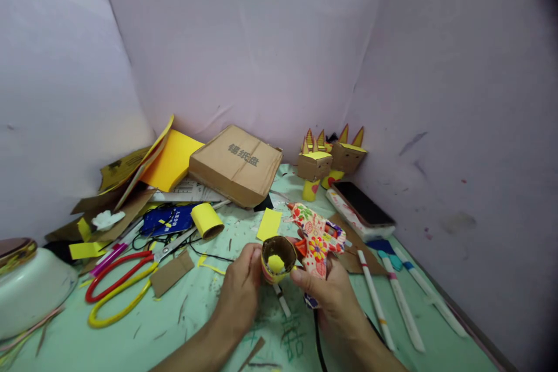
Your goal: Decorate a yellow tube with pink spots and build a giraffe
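Note:
My left hand (243, 279) grips a short cardboard tube (267, 275) with yellow paper on its outside. Its open brown end faces me, and something yellow shows inside. A hot glue gun (316, 244) covered in flowered wrapping is in my right hand (333, 293), its cord trailing toward me. The gun's orange-red part is beside the tube's right rim, and my right thumb is at that rim; whether it touches cannot be made out. Behind the tube lies a small yellow paper rectangle (269, 224). Another yellow-covered tube (204, 220) rests on its side farther left.
Red-and-yellow scissors (120, 288) and a cardboard scrap (172, 274) lie left. A flat cardboard box (235, 165) stands behind, with yellow sheets (172, 160) beside it. Cardboard figures (314, 167), a phone (364, 203) and several white markers (403, 308) occupy the right. Pale walls enclose the table.

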`<state>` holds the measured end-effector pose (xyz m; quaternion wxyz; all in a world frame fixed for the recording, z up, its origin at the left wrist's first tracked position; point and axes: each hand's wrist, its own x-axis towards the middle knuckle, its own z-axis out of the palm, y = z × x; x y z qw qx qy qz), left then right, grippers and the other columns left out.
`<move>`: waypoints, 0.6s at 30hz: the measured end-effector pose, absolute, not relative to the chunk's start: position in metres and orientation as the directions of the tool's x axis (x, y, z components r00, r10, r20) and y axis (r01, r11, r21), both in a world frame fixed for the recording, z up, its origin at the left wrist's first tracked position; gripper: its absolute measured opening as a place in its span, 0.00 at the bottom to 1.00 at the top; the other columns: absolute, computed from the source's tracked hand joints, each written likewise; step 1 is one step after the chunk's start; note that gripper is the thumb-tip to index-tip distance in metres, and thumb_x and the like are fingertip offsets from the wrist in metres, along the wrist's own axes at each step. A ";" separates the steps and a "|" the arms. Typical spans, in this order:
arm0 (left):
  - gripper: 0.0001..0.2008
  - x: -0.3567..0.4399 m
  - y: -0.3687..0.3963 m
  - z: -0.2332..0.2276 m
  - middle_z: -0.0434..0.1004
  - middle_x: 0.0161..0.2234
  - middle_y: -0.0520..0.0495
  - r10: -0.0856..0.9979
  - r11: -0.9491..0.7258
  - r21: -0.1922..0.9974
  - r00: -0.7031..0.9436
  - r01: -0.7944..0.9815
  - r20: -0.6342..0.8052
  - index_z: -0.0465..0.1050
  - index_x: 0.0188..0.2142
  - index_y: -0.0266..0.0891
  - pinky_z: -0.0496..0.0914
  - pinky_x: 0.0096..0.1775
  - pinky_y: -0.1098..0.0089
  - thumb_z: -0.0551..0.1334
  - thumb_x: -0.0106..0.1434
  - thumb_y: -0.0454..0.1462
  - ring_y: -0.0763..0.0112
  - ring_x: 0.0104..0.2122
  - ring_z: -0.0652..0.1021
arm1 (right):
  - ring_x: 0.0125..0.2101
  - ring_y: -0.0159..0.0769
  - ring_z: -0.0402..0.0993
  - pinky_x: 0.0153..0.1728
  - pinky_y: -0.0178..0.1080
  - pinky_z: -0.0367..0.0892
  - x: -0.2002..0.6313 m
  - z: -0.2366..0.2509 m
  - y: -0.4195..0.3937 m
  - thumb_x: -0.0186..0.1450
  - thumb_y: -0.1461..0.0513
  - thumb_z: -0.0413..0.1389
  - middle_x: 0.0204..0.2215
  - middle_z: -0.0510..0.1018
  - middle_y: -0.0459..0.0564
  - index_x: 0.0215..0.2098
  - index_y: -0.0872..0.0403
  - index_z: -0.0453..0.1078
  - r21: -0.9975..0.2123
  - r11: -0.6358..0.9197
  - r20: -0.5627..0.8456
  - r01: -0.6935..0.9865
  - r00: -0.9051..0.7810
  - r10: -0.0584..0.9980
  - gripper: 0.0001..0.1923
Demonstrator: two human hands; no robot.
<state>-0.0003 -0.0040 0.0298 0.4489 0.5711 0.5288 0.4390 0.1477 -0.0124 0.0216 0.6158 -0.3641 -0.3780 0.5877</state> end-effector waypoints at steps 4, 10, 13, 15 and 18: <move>0.08 -0.001 -0.010 0.032 0.77 0.38 0.45 0.981 -0.195 0.916 0.058 0.351 0.187 0.73 0.36 0.39 0.67 0.40 0.65 0.56 0.59 0.34 0.59 0.39 0.75 | 0.37 0.48 0.78 0.41 0.48 0.71 0.144 0.023 -0.014 0.43 0.59 0.70 0.36 0.82 0.53 0.39 0.54 0.76 -0.894 0.002 -0.034 -0.449 0.074 0.997 0.25; 0.17 -0.001 -0.012 0.038 0.76 0.42 0.44 0.965 -0.184 0.955 0.228 0.234 0.131 0.71 0.42 0.37 0.67 0.45 0.65 0.57 0.52 0.27 0.60 0.43 0.75 | 0.43 0.49 0.77 0.47 0.48 0.69 0.142 0.016 -0.014 0.42 0.58 0.71 0.40 0.82 0.55 0.41 0.55 0.75 -0.893 -0.044 -0.111 -0.448 0.124 0.986 0.28; 0.28 0.000 -0.012 0.036 0.72 0.50 0.40 0.978 -0.137 0.969 0.182 0.203 0.100 0.63 0.51 0.37 0.63 0.52 0.60 0.62 0.49 0.28 0.54 0.51 0.71 | 0.45 0.51 0.76 0.47 0.49 0.68 0.140 0.017 -0.015 0.42 0.57 0.71 0.42 0.81 0.56 0.42 0.56 0.75 -0.881 -0.053 -0.132 -0.469 0.136 0.982 0.29; 0.28 0.002 -0.011 0.032 0.72 0.49 0.40 0.989 -0.100 0.975 0.131 0.200 0.074 0.62 0.50 0.37 0.63 0.52 0.58 0.64 0.49 0.29 0.54 0.50 0.72 | 0.43 0.50 0.77 0.46 0.49 0.69 0.138 0.021 -0.016 0.43 0.56 0.71 0.41 0.81 0.56 0.41 0.56 0.76 -0.868 -0.061 -0.141 -0.493 0.126 0.982 0.28; 0.21 0.005 -0.008 0.027 0.74 0.42 0.44 0.992 -0.066 0.989 0.113 0.130 0.052 0.61 0.44 0.39 0.68 0.46 0.61 0.65 0.50 0.31 0.58 0.42 0.75 | 0.38 0.47 0.79 0.42 0.47 0.71 0.136 0.028 -0.018 0.45 0.57 0.70 0.37 0.82 0.54 0.39 0.56 0.77 -0.828 -0.101 -0.176 -0.551 0.084 0.981 0.24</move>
